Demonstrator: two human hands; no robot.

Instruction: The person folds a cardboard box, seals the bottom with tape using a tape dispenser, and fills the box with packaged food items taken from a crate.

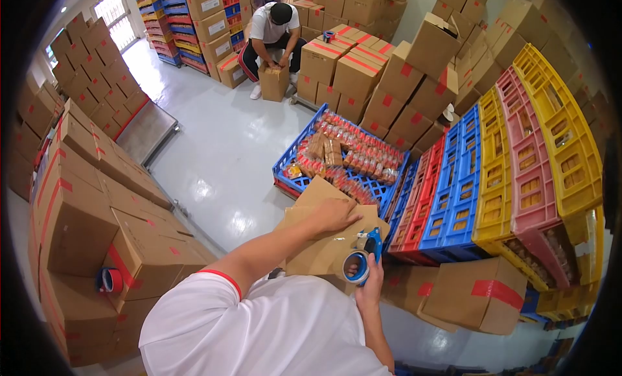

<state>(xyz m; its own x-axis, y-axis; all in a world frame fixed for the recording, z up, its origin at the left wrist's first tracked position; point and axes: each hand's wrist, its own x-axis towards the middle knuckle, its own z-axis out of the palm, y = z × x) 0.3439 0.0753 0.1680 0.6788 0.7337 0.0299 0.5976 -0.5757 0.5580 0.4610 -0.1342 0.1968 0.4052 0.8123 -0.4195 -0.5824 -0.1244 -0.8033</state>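
Right below me in the head view is a cardboard box, its top toward me and one flap standing out at the far side. My left hand lies on the box top with its fingers stretched out, pressing on the cardboard. In my right hand is a blue tape dispenser with a roll of tape, held at the right edge of the box. Just beyond the box, a blue crate holds many packaged goods in clear and red wrapping.
Stacked red, blue, yellow and pink crates rise at right. Taped cartons fill the left, with a red tape roll on one. A person handles a carton at the back. A flat trolley stands at left.
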